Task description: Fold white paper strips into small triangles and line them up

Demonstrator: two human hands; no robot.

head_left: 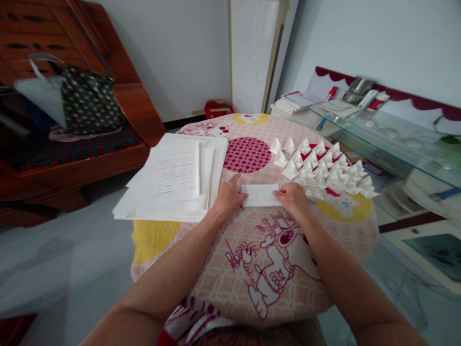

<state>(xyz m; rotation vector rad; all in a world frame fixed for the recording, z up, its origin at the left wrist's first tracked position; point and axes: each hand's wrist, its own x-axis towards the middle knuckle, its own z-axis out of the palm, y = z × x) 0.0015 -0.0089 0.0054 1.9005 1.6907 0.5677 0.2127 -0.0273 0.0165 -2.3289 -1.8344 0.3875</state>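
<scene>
A folded strip of white paper (pixel 262 196) lies flat on the patterned tablecloth in front of me. Its left end is pinched by my left hand (pixel 229 196), with the thumb on top and the index finger pointing forward. At the other end, my right hand (pixel 291 196) grips the paper between thumb and curled fingers. Several white folded-paper boats (pixel 320 168) stand in rows just beyond my right hand. To the left of my left hand is a stack of white sheets (pixel 169 178), some with printed text.
The round table wears a pink cartoon cloth (pixel 248 269). A glass shelf (pixel 392 139) with books, cups and metal containers stands close on the right. At left is a wooden bench (pixel 133 110) holding a dark patterned bag (pixel 90 98). A white cabinet (pixel 252 53) rises behind.
</scene>
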